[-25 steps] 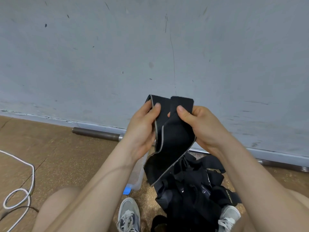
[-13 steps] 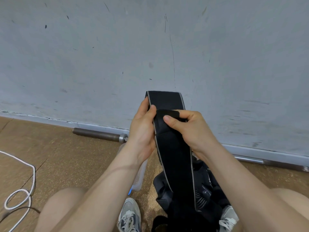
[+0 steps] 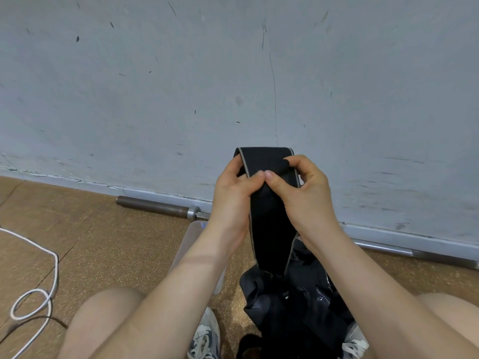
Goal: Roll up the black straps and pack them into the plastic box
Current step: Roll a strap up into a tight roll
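Progress looked slight, as far as we could judge: one strap [image 3: 269,224] was in hand and its first turn was only being formed. We held its top end up against the wall [image 3: 233,73], our left hand [image 3: 233,200] pinching the grey-trimmed edge between thumb and fingers and our right hand [image 3: 303,193] curled round the folded-over tip, so each grip was closed on that strap, with the thumbs meeting at its middle. From there the band hung straight down, unrolled, towards six o'clock, and its lower end ran into the pile of black straps [image 3: 298,301], which lay loose and tangled on the floor [image 3: 103,242] at about five o'clock from our hands. The plastic box [image 3: 186,242] stood on the floor at seven o'clock, mostly hidden behind our left forearm; we could not tell whether anything was in it. No finished roll was in sight. We reckoned that nearly all the work remained: winding this strap tight, setting it in the box, and then doing the same for every strap in the pile.
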### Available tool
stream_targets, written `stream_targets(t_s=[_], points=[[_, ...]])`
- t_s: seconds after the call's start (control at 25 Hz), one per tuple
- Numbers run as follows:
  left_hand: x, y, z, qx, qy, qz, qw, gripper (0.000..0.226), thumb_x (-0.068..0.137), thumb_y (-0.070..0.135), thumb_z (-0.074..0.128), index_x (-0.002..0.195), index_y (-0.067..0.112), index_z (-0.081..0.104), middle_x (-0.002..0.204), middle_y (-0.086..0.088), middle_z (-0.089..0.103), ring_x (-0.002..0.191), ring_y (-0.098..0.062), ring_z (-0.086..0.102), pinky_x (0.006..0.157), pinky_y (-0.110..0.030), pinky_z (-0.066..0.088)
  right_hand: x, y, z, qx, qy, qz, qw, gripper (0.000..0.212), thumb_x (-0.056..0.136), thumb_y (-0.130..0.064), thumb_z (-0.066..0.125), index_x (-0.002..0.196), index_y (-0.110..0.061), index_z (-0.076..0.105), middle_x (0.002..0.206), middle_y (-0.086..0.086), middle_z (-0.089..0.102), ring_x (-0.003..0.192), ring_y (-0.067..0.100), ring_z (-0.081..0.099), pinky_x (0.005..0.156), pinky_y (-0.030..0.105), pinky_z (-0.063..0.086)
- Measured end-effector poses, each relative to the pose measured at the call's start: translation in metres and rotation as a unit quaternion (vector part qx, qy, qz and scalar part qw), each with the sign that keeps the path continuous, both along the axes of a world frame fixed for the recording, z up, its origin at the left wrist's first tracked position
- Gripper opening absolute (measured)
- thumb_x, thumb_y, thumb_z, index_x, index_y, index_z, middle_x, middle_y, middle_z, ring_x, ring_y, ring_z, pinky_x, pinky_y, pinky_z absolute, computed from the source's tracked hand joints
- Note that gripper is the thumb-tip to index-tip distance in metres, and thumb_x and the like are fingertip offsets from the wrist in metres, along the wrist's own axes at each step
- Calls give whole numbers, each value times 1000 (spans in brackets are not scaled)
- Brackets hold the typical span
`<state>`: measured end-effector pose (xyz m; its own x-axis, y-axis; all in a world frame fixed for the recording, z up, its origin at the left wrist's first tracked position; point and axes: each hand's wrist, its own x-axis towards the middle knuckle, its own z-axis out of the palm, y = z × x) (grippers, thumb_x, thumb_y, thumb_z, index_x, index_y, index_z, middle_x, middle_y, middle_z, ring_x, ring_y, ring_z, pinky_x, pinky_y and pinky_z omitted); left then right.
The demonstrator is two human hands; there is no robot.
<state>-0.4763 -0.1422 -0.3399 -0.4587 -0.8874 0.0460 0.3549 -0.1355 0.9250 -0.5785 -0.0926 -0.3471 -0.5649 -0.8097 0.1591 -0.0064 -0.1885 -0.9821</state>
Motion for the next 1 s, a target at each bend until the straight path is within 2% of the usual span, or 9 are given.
stream_targets(t_s=[0.12, 0.28, 0.36, 0.48, 0.6, 0.68, 0.8, 0.92, 1.0], points=[[-5, 5, -4, -7, -39, 16, 999, 27, 99, -3, 45, 122, 2, 59, 108, -18, 71, 96, -28, 70, 86, -37, 58, 0, -3, -6, 13, 16, -34, 999, 19, 88, -13, 72, 88, -20, 55, 92, -3, 68, 83, 12, 68, 70, 31, 58], [-8, 6, -9, -48, -93, 79, 991, 25, 100, 1, 46, 113, 12, 64, 107, -13, 73, 101, -26, 70, 93, -43, 56, 0, -3, -9, 48, -14, -31, 998, 28, 92, -20, 68, 102, -30, 44, 102, 4, 71, 87, 19, 72, 76, 41, 61], [-9, 4, -16, -76, -120, 118, 983, 20, 97, 9, 50, 105, 17, 66, 105, -11, 73, 101, -28, 69, 94, -51, 54, -3, -2, -9, 99, 3, -20, 995, 28, 93, -27, 68, 113, -27, 49, 95, 3, 74, 84, 19, 73, 78, 42, 61], [-9, 4, -19, -134, -193, 162, 958, 27, 92, 33, 54, 107, 12, 63, 103, -8, 71, 99, -26, 67, 89, -51, 54, -4, -3, -8, 118, 55, -4, 992, 13, 97, -28, 60, 100, -16, 65, 87, 3, 73, 82, 20, 71, 80, 45, 59], [-13, 9, -19, -205, -246, 190, 928, 18, 99, 31, 54, 100, 12, 54, 82, 3, 66, 79, -16, 64, 74, -43, 54, 11, -2, -13, 92, 84, -62, 990, 16, 102, -25, 50, 93, -12, 56, 78, -2, 62, 70, 6, 60, 66, 27, 50], [-17, 13, -24, -226, -272, 193, 915, 17, 100, 28, 51, 98, 11, 48, 76, 7, 61, 74, -18, 62, 69, -45, 52, 19, -2, -18, 100, 68, -75, 990, 15, 102, -26, 48, 93, -14, 51, 79, -6, 59, 67, 2, 56, 63, 20, 44], [-21, 19, -30, -180, -252, 180, 934, 11, 101, 22, 50, 95, 13, 48, 76, 7, 60, 72, -13, 61, 69, -41, 54, 20, -3, -24, 116, 98, -81, 985, 16, 101, -20, 48, 87, -13, 47, 75, -3, 56, 67, 12, 52, 66, 33, 45], [-17, 17, -23, -71, -144, 130, 979, 4, 99, 17, 54, 101, 17, 58, 93, 1, 71, 90, -12, 69, 82, -35, 57, 11, -4, -14, 85, 164, -88, 979, 14, 101, -16, 47, 88, -15, 46, 72, -8, 55, 65, 6, 51, 63, 29, 43], [-13, 15, -16, -56, -140, 74, 986, 15, 95, 14, 61, 107, 22, 61, 99, 1, 73, 95, -16, 70, 87, -39, 57, 0, -6, -7, 99, 190, -67, 975, 15, 102, -20, 46, 89, -13, 49, 77, -5, 58, 70, 11, 55, 64, 32, 43]])
